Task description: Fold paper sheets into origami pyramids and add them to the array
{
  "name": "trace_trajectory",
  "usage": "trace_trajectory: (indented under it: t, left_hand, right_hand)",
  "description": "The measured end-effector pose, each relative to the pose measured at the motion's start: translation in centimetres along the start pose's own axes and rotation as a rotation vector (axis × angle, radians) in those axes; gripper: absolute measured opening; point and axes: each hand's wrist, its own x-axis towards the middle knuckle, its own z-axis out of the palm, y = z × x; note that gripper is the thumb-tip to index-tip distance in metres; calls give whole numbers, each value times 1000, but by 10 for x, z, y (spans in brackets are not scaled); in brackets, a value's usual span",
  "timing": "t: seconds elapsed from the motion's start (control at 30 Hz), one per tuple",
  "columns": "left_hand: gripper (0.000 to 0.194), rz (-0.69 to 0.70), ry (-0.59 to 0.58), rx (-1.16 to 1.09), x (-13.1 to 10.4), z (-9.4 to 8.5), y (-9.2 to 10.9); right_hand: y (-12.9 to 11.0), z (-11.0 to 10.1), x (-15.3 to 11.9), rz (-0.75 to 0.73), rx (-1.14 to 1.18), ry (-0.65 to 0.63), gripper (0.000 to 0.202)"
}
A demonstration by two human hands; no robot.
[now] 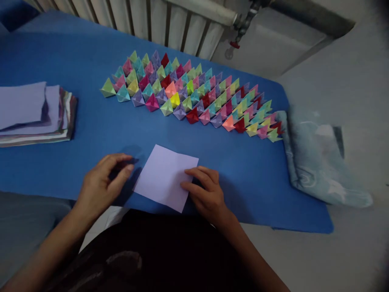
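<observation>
A square sheet of pale purple paper (165, 176) lies flat near the front edge of the blue table (100, 121). Its right side is under the fingertips of my right hand (208, 192), which rest on the sheet with the fingers apart; the hand does not grip the paper. Just left of the sheet, my left hand (105, 180) is held with thumb and fingers apart and nothing between them. Beyond the sheet stand rows of small folded paper boats (182, 93) in green, pink, purple, red, yellow and blue.
At the far left lies a stack of paper sheets (27, 107), purple on top. A folded grey-green cloth (319, 158) hangs over the table's right end. Behind the table are a white radiator (158, 20) and a pipe with a red valve (234, 44).
</observation>
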Motion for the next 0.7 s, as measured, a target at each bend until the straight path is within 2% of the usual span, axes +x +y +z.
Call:
trace_trajectory:
  t: [0.03, 0.1, 0.2, 0.3, 0.47, 0.53, 0.57, 0.63, 0.7]
  left_hand:
    - [35, -145, 15, -38, 4, 0, 1]
    - [49, -333, -61, -171, 12, 3, 4]
    - [65, -474, -266, -350, 19, 7, 13]
    - [69, -547, -370, -425, 23, 10, 24]
    - [76, -592, -400, -645, 25, 16, 33]
    - [73, -551, -379, -766, 24, 21, 31]
    - [66, -508, -355, -805, 24, 24, 28]
    - [45, -401, -266, -829, 23, 29, 23]
    - [30, -323, -147, -810, 21, 32, 17]
  right_hand:
    - [0, -1, 0, 3, 23, 40, 23]
    - [0, -3, 0, -1, 84, 115, 29]
    - [-1, -5, 2, -4, 167, 189, 32]
    - [-2, -8, 3, 15, 219, 229, 33]
    - [0, -12, 2, 11, 210, 233, 33]
    - [1, -11, 0, 10, 177, 207, 32]
    - [0, -10, -1, 31, 167, 206, 32]
    - [-1, -7, -3, 157, 158, 245, 34]
    - [-4, -5, -5, 365, 212, 287, 36]
